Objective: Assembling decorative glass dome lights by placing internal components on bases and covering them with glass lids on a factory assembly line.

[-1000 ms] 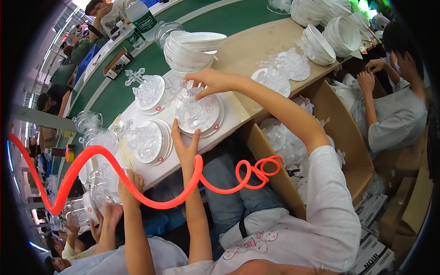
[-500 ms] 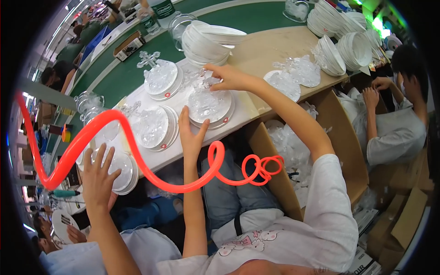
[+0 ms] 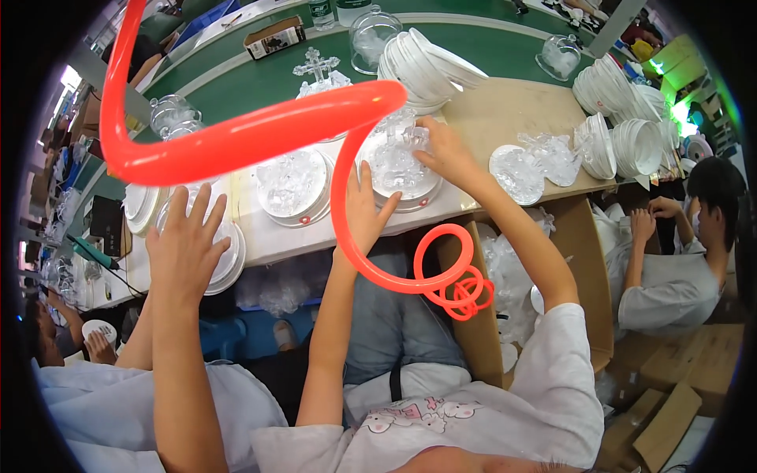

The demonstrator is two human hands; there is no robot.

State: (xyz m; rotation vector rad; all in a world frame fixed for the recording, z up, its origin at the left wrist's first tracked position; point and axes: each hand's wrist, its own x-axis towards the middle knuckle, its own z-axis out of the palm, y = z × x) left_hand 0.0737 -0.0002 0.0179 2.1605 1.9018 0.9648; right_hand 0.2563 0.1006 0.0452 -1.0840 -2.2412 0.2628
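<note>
hands (image 3: pixel 451 155) at white discs (image 3: pixel 407 204), clear ornaments (image 3: pixel 393 160) on top

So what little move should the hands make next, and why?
Perhaps the left hand should steady the plate: it is spread open beside the near-left rim, while the right hand is at the clear pieces heaped on top, which look loose and might shift.

the tan-and-white table (image 3: pixel 512 106) bears stacked white discs (image 3: pixel 406 195) and leaning white bowls (image 3: pixel 414 71).
</note>
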